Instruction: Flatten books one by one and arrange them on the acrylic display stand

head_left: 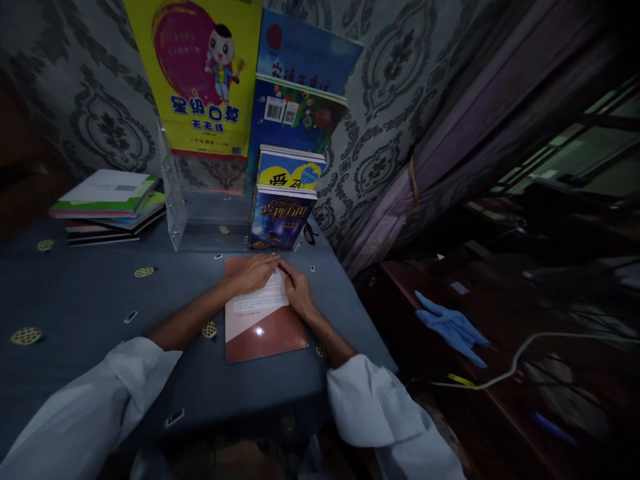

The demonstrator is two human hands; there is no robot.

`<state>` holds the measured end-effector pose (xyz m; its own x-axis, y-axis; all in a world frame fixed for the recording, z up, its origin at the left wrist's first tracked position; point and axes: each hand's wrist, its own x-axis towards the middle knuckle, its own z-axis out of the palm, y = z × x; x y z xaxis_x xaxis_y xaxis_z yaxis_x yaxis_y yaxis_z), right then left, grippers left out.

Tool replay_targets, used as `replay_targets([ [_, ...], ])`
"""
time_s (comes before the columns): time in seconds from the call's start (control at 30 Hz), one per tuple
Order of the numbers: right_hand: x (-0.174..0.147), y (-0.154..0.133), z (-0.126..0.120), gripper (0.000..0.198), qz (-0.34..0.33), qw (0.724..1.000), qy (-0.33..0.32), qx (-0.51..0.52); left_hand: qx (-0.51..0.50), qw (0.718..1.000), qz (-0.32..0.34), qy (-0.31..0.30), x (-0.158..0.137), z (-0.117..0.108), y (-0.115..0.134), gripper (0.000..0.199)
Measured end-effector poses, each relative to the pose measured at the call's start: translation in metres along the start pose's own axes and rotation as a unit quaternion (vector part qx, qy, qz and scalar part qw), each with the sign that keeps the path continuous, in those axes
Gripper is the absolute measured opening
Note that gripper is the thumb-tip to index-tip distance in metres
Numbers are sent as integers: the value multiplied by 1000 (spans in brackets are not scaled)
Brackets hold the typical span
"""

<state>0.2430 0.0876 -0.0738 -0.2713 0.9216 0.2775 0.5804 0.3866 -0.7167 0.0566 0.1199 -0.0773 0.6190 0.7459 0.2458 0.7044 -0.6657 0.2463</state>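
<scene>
A thin, glossy book (267,337) with a brown and pale cover lies flat on the cloth-covered table, its printed text partly under my hands. My left hand (257,273) rests palm down across its upper part, fingers stretched to the right. At the upper right edge of the cover is my right hand (299,290), its fingers extended up and left. The fingertips of both hands meet near the book's top right corner. Just beyond them, a clear acrylic rack (210,230) holds a dark blue book (280,217) in front and a yellow workbook (205,80) at the left.
Several books are stacked in a pile (110,200) at the back left. Dark glasses (311,233) lie beside the rack. To the right, a lower brown table (400,283) carries a blue glove (450,327) and a white cable (525,347). A purple curtain (425,167) hangs behind.
</scene>
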Motion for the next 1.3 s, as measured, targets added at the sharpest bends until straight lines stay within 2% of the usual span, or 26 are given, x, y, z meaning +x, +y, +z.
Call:
replay_targets([
  [0.33,-33,-6,-10,55,-5,1000,7,22,-20,999,41,7,-2,-10,11,46],
  [0.53,-71,-16,-20,47,-8,1000,-19,24,-50,998,40,14,-2,-12,11,47],
  [0.77,-122,-17,-39,75,-24,994,-104,23,-63,997,32,9,-1,-12,11,49],
  [0.9,-128,-15,-44,76,-45,991,-126,23,-63,997,42,14,0,-9,8,52],
  [1.07,-126,-15,-42,75,-37,992,-116,27,-58,997,55,19,0,-6,5,51],
  [1.3,-128,-15,-41,74,-33,993,-107,33,-46,996,81,1,-12,-11,22,52],
])
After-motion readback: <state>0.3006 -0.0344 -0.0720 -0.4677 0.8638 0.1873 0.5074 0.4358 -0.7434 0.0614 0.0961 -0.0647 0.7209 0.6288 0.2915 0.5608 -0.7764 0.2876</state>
